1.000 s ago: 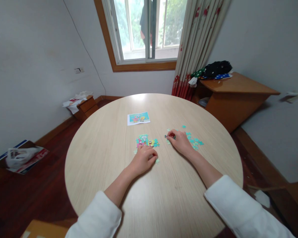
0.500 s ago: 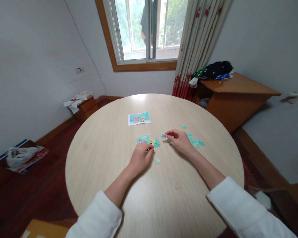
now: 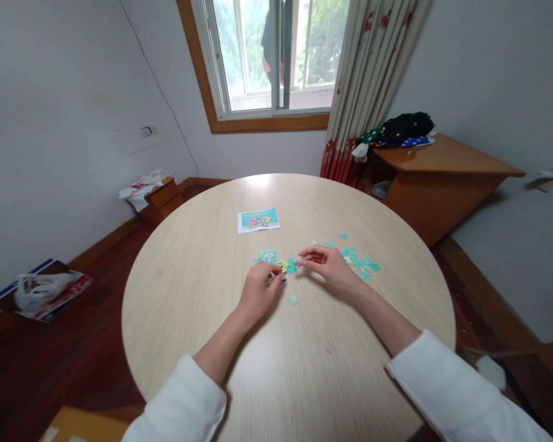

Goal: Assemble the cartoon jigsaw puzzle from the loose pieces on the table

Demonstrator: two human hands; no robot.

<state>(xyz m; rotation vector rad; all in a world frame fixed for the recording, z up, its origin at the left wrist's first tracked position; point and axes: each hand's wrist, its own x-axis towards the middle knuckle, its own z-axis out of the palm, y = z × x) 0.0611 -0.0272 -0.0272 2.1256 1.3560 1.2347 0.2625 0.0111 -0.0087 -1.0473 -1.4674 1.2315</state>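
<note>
A partly joined teal cartoon puzzle (image 3: 271, 260) lies in the middle of the round wooden table (image 3: 212, 258). My left hand (image 3: 258, 290) rests with curled fingers on the puzzle's near edge. My right hand (image 3: 328, 265) pinches a small puzzle piece (image 3: 298, 264) at the puzzle's right edge. Several loose teal pieces (image 3: 360, 264) lie scattered behind my right hand. One single piece (image 3: 292, 299) sits on the table between my hands. The printed reference picture (image 3: 258, 220) lies farther back.
A wooden desk (image 3: 437, 169) with dark clothes stands at the right near a curtain (image 3: 368, 73). A small wooden box (image 3: 159, 197) and a plastic bag (image 3: 37, 288) lie on the dark floor at left. A person stands outside the window (image 3: 271, 52).
My right hand has moved left from the loose pieces, carrying a piece to the joined puzzle's right edge. My left hand has shifted slightly forward onto the puzzle, uncovering the single piece.
</note>
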